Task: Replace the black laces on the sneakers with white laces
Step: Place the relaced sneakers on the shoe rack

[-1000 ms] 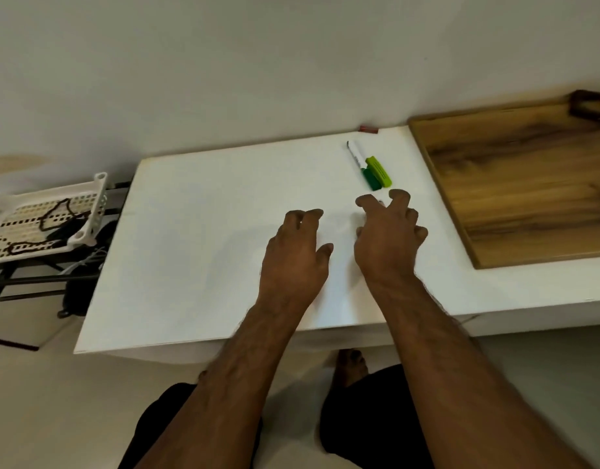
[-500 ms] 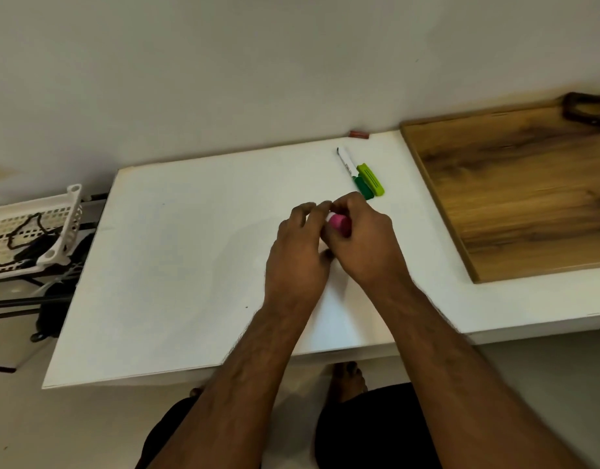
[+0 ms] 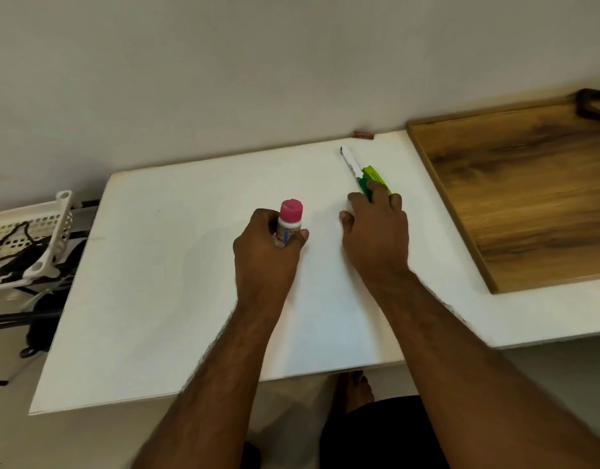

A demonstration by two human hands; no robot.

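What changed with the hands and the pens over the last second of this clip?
The left hand now grips a pink-capped marker, held upright; half a second ago both hands met on it. The right hand let go and reached to the green markers, fingers touching them. Those markers, the white board and the wooden tray stayed put.

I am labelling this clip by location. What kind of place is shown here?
Probably a home desk or craft corner: a white board against a plain wall, markers, and a plastic basket beside it.
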